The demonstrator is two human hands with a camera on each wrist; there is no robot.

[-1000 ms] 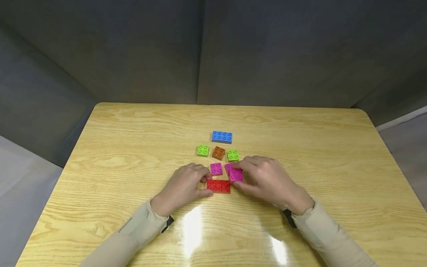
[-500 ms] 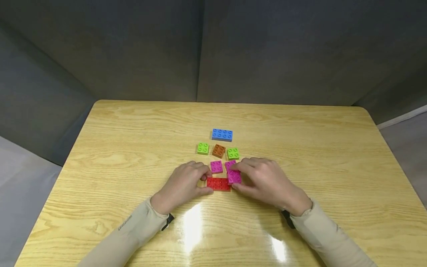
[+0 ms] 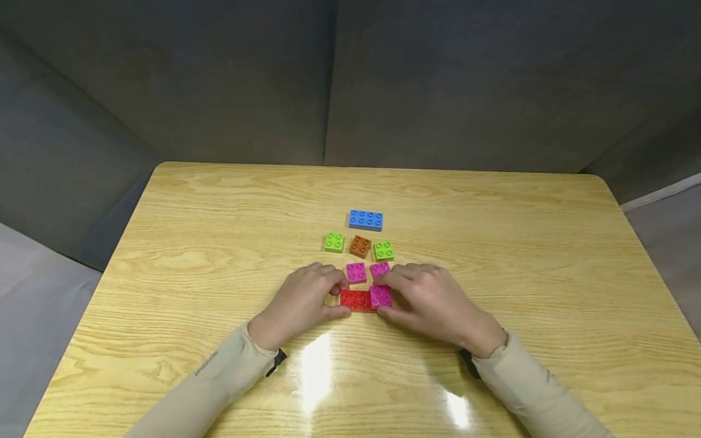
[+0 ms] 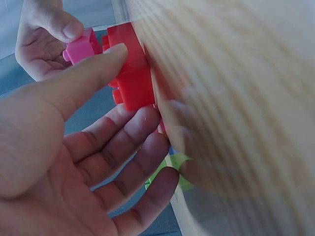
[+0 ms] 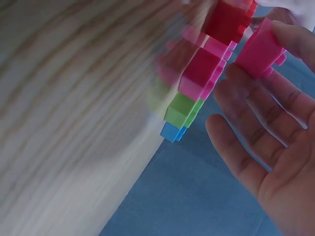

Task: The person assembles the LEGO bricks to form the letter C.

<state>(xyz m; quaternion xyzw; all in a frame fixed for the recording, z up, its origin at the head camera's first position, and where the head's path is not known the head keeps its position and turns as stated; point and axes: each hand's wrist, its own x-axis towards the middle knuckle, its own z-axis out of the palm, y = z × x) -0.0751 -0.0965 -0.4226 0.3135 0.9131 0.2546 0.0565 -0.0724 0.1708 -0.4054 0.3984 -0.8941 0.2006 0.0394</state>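
A red eight-stud toy brick (image 3: pixel 355 300) lies on the table, and my left hand (image 3: pixel 305 300) grips its left end, the thumb (image 4: pixel 109 60) on its near side. My right hand (image 3: pixel 432 302) pinches a pink four-stud brick (image 3: pixel 380 296) between thumb and fingers. In the head view that pink brick overlaps the red brick's right end. In the right wrist view the held pink brick (image 5: pixel 258 51) sits tilted, close over the red brick's studs. Two more pink bricks lie just behind: one on the left (image 3: pixel 356 272), one on the right (image 3: pixel 380 269), partly hidden by my right fingers.
Farther back on the wooden table (image 3: pixel 219 231) stand a left green brick (image 3: pixel 334 243), a brown brick (image 3: pixel 360 246) and a right green brick (image 3: pixel 383 250). Behind them lies a long blue brick (image 3: pixel 366 219). Dark grey panels (image 3: pixel 438 91) rise beyond the table's far edge.
My right hand has carried the pink brick leftward, from beside the red brick to over its right end. My left hand keeps its grip on the red brick.
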